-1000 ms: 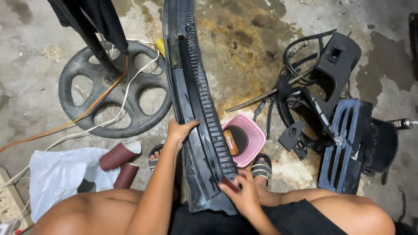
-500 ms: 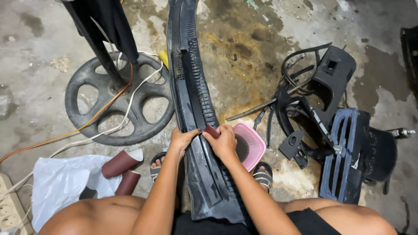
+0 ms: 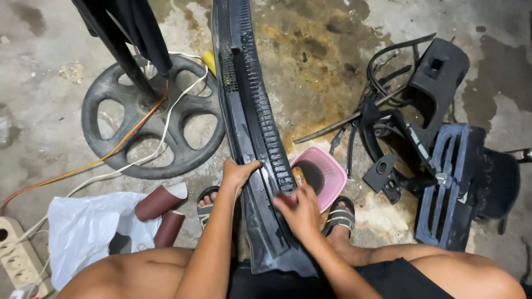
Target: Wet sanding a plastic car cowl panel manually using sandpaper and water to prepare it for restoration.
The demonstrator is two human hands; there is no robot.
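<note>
Long black ribbed plastic panel (image 3: 252, 138) lies lengthwise on the concrete floor (image 3: 321, 61), near end resting on the person's lap. Left hand (image 3: 238, 173) grips its left edge to steady it; right hand (image 3: 296, 207), fingers pressed flat, rubs its face beside a pink plastic bowl (image 3: 327, 177).

Long black slatted panel (image 3: 252, 116), lengthwise across lap
</note>
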